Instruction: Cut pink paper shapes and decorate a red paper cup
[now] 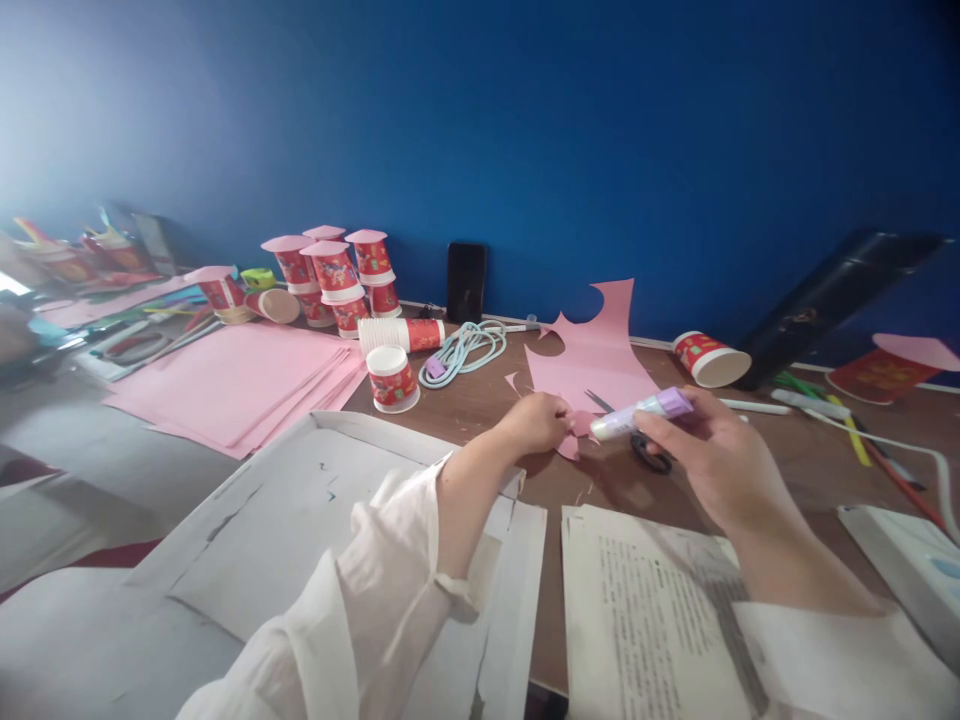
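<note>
In the head view my right hand [724,455] grips a glue stick [637,415] with a lilac base, its white end tilted down to the left. That end meets or nearly meets a small pink paper piece [580,424]. The fingers of my left hand [536,422] are closed on the piece's left side, and part of it is hidden. Another pink bit [568,447] shows just below. Scissors [651,456] with black handles lie on the table behind the glue stick, partly covered. Beyond them lies a pink sheet [592,355] with rounded cut-outs.
Red paper cups with pink tops [334,270] stand stacked at the back left, near pink sheets [232,385]. A single cup [391,380], a coiled cable [472,350] and a phone [466,282] are mid-table. Printed pages [645,610] and a white box lid [262,520] lie in front.
</note>
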`<state>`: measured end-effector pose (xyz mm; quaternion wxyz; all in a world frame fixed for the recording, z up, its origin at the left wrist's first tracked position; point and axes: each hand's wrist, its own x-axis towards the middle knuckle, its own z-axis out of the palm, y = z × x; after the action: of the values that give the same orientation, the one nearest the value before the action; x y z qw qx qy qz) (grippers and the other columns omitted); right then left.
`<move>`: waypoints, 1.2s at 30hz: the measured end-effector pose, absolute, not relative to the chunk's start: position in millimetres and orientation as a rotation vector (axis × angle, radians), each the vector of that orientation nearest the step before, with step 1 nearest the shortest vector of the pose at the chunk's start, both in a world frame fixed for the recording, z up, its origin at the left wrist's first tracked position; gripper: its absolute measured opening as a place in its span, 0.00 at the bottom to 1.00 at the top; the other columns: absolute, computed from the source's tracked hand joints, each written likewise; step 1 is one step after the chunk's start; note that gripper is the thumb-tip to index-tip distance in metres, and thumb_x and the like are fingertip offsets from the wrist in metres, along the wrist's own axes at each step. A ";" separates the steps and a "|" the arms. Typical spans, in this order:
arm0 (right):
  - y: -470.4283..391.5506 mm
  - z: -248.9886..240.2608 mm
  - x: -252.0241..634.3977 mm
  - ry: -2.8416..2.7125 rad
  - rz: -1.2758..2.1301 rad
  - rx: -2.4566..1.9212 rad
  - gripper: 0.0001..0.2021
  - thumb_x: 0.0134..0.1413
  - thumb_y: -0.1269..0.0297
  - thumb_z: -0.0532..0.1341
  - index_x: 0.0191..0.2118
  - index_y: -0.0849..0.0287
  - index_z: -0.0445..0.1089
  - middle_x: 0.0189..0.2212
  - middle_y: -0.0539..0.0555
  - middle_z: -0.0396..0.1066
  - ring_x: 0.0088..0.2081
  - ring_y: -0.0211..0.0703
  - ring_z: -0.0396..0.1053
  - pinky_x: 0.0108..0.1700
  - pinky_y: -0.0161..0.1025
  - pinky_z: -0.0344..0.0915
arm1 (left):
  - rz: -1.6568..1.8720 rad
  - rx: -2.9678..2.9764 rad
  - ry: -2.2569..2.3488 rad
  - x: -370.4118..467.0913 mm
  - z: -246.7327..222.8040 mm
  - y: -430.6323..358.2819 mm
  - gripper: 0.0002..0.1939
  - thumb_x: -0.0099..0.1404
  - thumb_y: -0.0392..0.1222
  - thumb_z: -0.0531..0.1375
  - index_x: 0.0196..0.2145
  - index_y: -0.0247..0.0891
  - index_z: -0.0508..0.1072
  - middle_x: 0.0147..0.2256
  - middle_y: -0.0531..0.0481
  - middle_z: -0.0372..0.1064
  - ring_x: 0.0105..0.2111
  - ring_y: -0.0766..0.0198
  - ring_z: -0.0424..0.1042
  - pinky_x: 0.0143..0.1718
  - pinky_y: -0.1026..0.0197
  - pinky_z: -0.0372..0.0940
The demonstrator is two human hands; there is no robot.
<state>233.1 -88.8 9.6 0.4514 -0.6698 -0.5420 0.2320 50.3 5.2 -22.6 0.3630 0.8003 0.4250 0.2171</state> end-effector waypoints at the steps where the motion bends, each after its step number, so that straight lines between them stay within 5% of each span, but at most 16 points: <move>1: -88.4 8.8 229.0 -1.345 0.573 -1.651 0.17 0.49 0.46 0.64 0.39 0.53 0.70 0.29 0.51 0.74 0.30 0.46 0.71 0.34 0.40 0.66 | 0.555 2.050 1.085 49.9 -22.7 5.2 0.16 0.60 0.38 0.57 0.16 0.38 0.61 0.19 0.54 0.59 0.22 0.67 0.57 0.25 0.63 0.50; 14: -79.9 -9.1 214.5 -1.653 0.186 -1.720 0.15 0.52 0.51 0.63 0.41 0.55 0.72 0.34 0.54 0.76 0.33 0.47 0.72 0.36 0.39 0.64 | 0.433 2.120 1.117 49.8 -15.0 3.9 0.13 0.64 0.40 0.55 0.22 0.36 0.69 0.24 0.51 0.68 0.25 0.66 0.62 0.30 0.63 0.57; 27: -78.3 -9.9 209.7 -1.736 0.173 -1.743 0.14 0.53 0.53 0.63 0.43 0.53 0.73 0.31 0.52 0.75 0.31 0.44 0.71 0.33 0.36 0.62 | 0.365 2.198 1.136 51.3 -16.2 6.3 0.13 0.66 0.40 0.53 0.32 0.35 0.77 0.36 0.46 0.76 0.32 0.64 0.68 0.33 0.64 0.60; 36: -79.4 -7.2 209.1 -1.778 0.180 -1.752 0.14 0.53 0.52 0.62 0.41 0.56 0.75 0.30 0.53 0.76 0.30 0.44 0.70 0.32 0.36 0.61 | 0.394 2.189 1.126 51.0 -17.8 6.2 0.12 0.65 0.38 0.54 0.31 0.35 0.76 0.34 0.45 0.75 0.31 0.63 0.68 0.33 0.63 0.60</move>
<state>209.1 -79.4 -7.2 0.3139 -0.6647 -0.6745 0.0681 51.0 6.2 -17.8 0.3188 0.8322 0.4281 0.1499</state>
